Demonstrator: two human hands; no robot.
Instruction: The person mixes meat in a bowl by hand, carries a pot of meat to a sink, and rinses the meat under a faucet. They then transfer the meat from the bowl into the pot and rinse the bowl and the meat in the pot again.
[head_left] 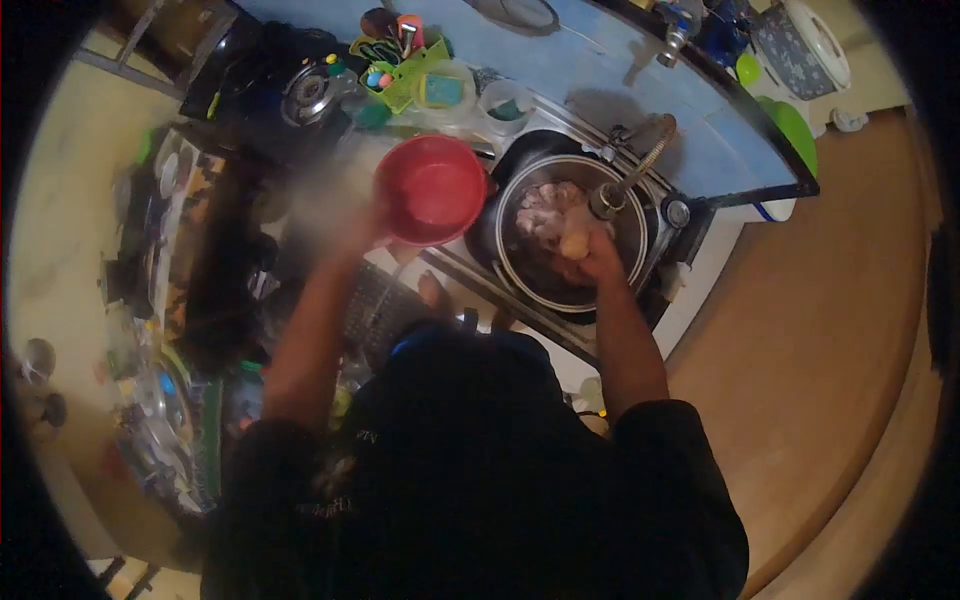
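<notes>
Looks like left hand (366,226) curls on lightweight red bowl (432,190) rim, right hand (603,258) half-closed round yellowish lump (574,246), slippery raw meat (543,212) just beyond, best cupped underneath.

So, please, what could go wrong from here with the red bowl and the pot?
The left hand seems to hold the red bowl only at one side, so it could tip if it gets heavy. The tap head hangs low over the pot, close to the right hand, so the hand might knock it. The pieces in the pot look like raw meat; lifting them wet could drip juice outside.
</notes>
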